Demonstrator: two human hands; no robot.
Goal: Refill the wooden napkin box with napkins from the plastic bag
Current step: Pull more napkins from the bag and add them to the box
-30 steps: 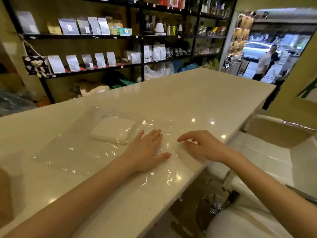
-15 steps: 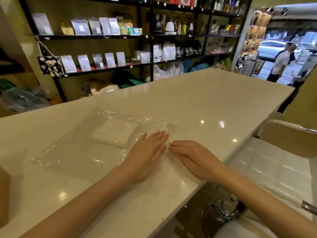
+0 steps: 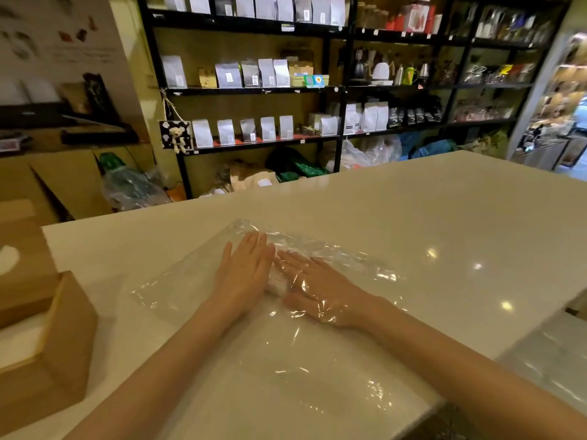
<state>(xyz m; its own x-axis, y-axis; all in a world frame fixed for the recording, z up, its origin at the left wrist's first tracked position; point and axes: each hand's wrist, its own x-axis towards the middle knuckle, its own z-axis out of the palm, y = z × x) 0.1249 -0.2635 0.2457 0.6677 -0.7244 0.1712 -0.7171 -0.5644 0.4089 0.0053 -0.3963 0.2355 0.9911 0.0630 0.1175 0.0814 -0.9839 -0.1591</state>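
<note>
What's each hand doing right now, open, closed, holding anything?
Left hand: open, flat on top of the plastic bag, holding nothing.
Right hand: open, fingers straight, inside the bag under the film, beside the napkins; no grip visible.

On the white table (image 3: 413, 217) there were two hands, the left hand (image 3: 244, 274) and the right hand (image 3: 320, 290), along with one clear plastic bag (image 3: 190, 281) and one stack of white napkins (image 3: 276, 281), of which only a sliver showed between the hands. At the left edge stood one wooden napkin box (image 3: 63, 344), with a second brown box (image 3: 22, 265) behind it. On the black shelving (image 3: 341, 90) beyond, the lower row held five silver pouches (image 3: 247, 130) standing side by side, and one small teddy-bear tag (image 3: 176, 136) hung from the frame.
</note>
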